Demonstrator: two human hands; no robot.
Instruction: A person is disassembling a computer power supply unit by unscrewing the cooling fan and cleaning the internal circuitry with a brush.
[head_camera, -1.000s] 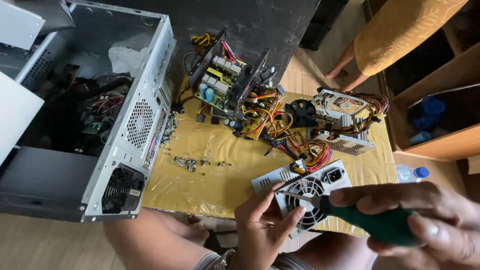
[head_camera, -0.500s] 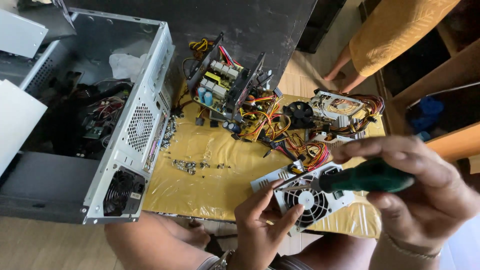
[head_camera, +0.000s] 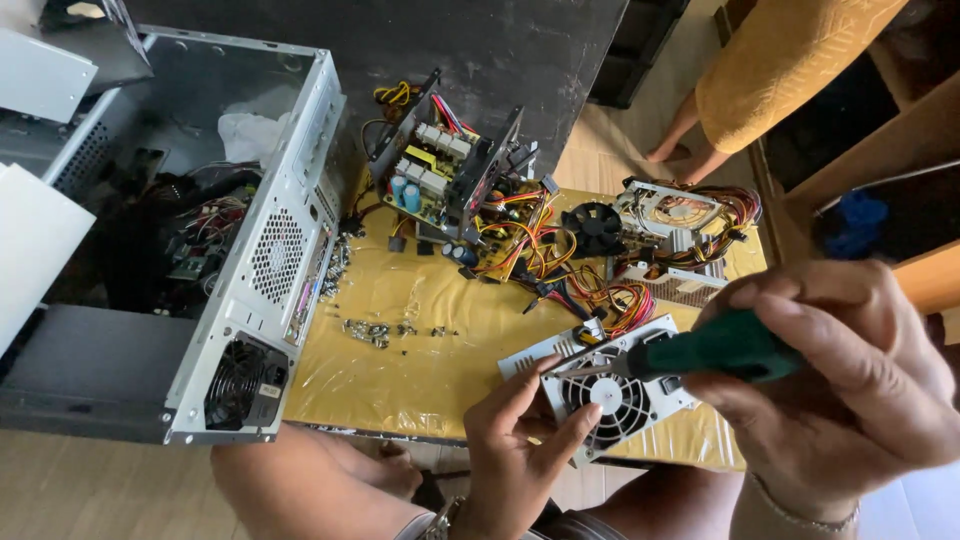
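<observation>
While the right hand (head_camera: 840, 390) wraps its grip shut around a green-handled screwdriver (head_camera: 700, 350), the metal tip rests on the grey power supply unit (head_camera: 600, 385) at the near edge of the yellow-covered surface (head_camera: 420, 350). Fingers of the left hand (head_camera: 515, 450) are loosely spread, touching the unit's fan grille without holding anything. An open computer case (head_camera: 250, 260) lies to the left, with loose screws (head_camera: 375, 330) between.

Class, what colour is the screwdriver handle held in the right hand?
Dark green; the screwdriver handle shows best in the head view.
</observation>
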